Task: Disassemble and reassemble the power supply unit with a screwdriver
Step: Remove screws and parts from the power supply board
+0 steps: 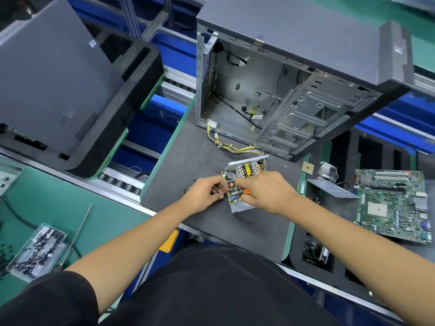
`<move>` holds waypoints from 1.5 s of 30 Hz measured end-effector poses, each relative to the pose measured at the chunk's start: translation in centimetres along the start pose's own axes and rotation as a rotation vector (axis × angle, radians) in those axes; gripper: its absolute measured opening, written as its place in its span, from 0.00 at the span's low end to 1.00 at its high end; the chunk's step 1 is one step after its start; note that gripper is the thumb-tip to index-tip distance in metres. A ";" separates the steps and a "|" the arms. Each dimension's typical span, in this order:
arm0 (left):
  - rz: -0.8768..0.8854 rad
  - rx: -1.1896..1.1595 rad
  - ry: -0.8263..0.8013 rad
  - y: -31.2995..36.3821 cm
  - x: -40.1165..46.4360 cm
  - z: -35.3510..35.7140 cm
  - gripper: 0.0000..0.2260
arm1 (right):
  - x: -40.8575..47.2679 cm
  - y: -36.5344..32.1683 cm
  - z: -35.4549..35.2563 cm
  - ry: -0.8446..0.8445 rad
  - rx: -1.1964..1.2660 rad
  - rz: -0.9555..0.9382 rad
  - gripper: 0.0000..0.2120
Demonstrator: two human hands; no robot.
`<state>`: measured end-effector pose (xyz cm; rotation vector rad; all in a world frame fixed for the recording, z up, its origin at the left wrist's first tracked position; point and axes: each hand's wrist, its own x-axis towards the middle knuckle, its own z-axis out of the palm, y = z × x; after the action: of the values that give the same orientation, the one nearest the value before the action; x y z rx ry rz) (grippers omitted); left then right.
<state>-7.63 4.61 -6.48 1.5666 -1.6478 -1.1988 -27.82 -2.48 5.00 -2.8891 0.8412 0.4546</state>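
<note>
The opened power supply unit (240, 184) lies on the dark mat, long axis running near-to-far between the hands: the left hand (207, 192) pinches its left edge, the right hand (266, 191) grips an orange-handled screwdriver (246, 191) over the board's near end.

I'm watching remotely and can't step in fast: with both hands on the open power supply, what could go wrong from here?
The right hand holds an orange-handled screwdriver low over the power supply board; a slip could gouge components. The yellow wire bundle still runs toward the computer case, so shifting the unit may tug it. Small loose screws on the dark mat could get lost.
</note>
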 end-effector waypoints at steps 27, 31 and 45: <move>0.008 -0.045 0.017 -0.2 -0.1 0.4 0.12 | 0.9 -0.6 -1.0 0.003 -0.093 -0.087 0.07; 0.008 -0.040 -0.008 -0.3 -0.2 0.6 0.10 | 1.1 -0.5 -1.3 0.001 -0.098 -0.079 0.08; -0.036 -0.024 -0.017 -0.2 -0.2 2.1 0.14 | 1.3 -0.3 -1.5 0.035 -0.074 -0.063 0.09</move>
<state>-9.33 5.28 -7.57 1.5815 -1.6161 -1.2490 -26.22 -3.19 6.00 -2.9895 0.7512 0.4392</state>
